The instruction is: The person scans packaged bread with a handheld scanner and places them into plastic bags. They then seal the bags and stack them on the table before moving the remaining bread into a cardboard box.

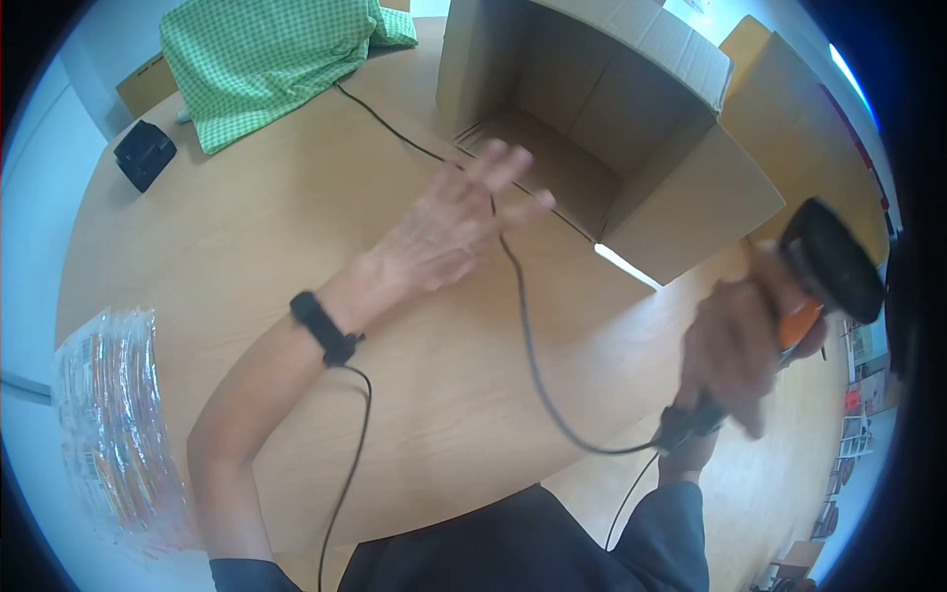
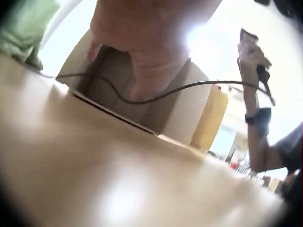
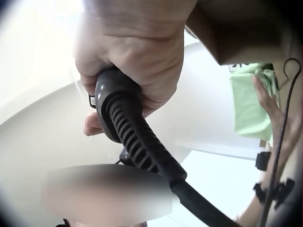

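Raised at the right of the head view, my right hand (image 1: 735,345) grips a black and orange corded barcode scanner (image 1: 838,261), its wide head up. In the right wrist view my fingers wrap its handle, and a ribbed cable sleeve (image 3: 137,137) runs from the end. My left hand (image 1: 444,227), blurred, hovers with fingers spread in front of the open cardboard box (image 1: 691,212). It holds nothing. The scanner's dark cable (image 1: 528,335) passes by the left fingers, across the table.
A green checked cloth (image 1: 266,59) lies at the back left, the cable running out from it. Near it sits a small black block (image 1: 145,155). Clear plastic packs (image 1: 113,414) are at the table's left edge. Another cardboard piece (image 1: 799,118) stands behind the box.
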The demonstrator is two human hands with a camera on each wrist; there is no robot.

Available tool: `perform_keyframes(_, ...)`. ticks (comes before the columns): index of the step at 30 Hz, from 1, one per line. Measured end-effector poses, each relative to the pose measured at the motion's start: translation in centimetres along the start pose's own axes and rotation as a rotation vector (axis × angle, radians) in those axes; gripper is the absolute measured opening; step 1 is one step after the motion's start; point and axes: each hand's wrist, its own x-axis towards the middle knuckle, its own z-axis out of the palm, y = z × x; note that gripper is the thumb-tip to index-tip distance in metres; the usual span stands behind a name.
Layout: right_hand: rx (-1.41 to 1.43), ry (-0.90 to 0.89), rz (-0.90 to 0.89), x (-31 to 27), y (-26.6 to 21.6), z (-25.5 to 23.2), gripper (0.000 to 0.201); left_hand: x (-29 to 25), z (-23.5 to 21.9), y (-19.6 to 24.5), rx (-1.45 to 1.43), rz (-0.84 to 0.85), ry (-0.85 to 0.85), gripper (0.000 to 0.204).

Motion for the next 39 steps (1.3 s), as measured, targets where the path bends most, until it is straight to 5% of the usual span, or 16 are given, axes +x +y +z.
perform_keyframes(2,-0.123,0.133,-0.015,-0.9,2.7,0.2,0.044,1.1,1.0,-0.5,0.08,0.404,-0.276,0.073)
perform_keyframes(3,-0.174,0.213,0.002,-1.1,3.8,0.4,0.046,1.3,1.3,-1.0,0.079,0.399,-0.275,0.073)
perform_keyframes(5,-0.549,0.731,-0.088,-2.5,6.1,2.4,0.044,1.3,1.9,-1.9,-0.067,0.281,-0.839,0.068)
perform_keyframes(6,-0.731,0.823,0.018,-1.6,5.5,2.5,0.044,0.2,2.5,-2.3,-0.07,0.287,-0.845,0.068)
perform_keyframes(8,-1.078,0.972,0.288,0.2,4.4,2.7,0.047,-3.3,3.4,-3.2,-0.005,0.284,-0.495,0.056)
perform_keyframes(10,-1.682,0.944,0.451,-0.1,5.0,-1.6,0.045,-4.6,2.1,-2.1,0.006,0.24,-0.449,0.054)
perform_keyframes(12,-1.725,1.024,0.806,-0.3,5.0,-5.0,0.043,-5.6,0.4,-0.3,0.019,0.191,-0.406,0.053)
perform_keyframes(16,-1.814,0.88,0.805,-3.8,6.5,-10.9,0.044,-7.2,-2.8,2.1,0.066,0.029,-0.407,0.05)
perform_keyframes(18,-1.394,1.01,0.793,-4.0,7.0,-11.9,0.044,-7.5,-3.9,2.2,0.113,-0.076,-0.51,0.051)
perform_keyframes(22,-1.405,1.002,0.714,-4.0,7.9,-11.8,0.045,-8.6,-4.3,1.6,0.101,-0.129,-0.465,0.053)
perform_keyframes(24,-1.268,0.948,0.892,-3.9,7.3,-10.9,0.056,-8.8,-4.9,1.6,0.089,-0.12,-0.5,0.059)
perform_keyframes(27,-1.485,0.738,0.829,-4.6,7.6,-10.2,0.067,-9.1,-6.1,1.6,0.054,-0.112,-0.504,0.063)
perform_keyframes(31,-1.394,0.685,0.924,-4.4,6.3,-9.7,0.071,-9.4,-6.4,1.3,0.046,-0.115,-0.48,0.065)
perform_keyframes(33,-1.353,0.852,0.592,-6.2,7.0,-10.8,0.065,-8.5,-7.0,2.0,0.056,-0.113,-0.362,0.071)
perform_keyframes(39,-1.343,1.239,0.229,-10.2,5.9,-15.1,0.059,-11.1,-10.9,6.8,0.01,-0.252,-0.405,0.073)
